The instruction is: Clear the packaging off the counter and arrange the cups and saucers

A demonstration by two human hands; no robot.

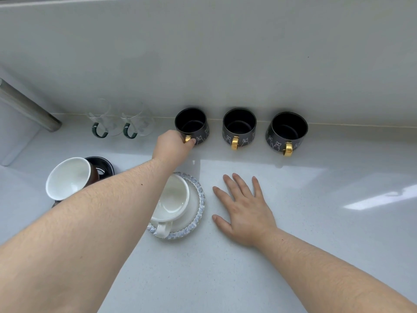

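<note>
Left hand (pixel 172 145) fingers pinching leftmost black cup's (pixel 191 126) gold handle, fingertips hidden; right hand (pixel 244 210) spread flat on surface (pixel 316 222).

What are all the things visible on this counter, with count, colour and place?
Black mugs: three, black with gold handles, in a row at the back wall.
Glass cups: two, clear with green handles, back left.
White cup: one, on the blue-rimmed saucer, centre.
Tilted cup: one, white inside, brown outside, left.
Dark saucer: one, behind the tilted cup.
Left hand: on the leftmost mug's handle.
Right hand: flat on the counter.
</note>
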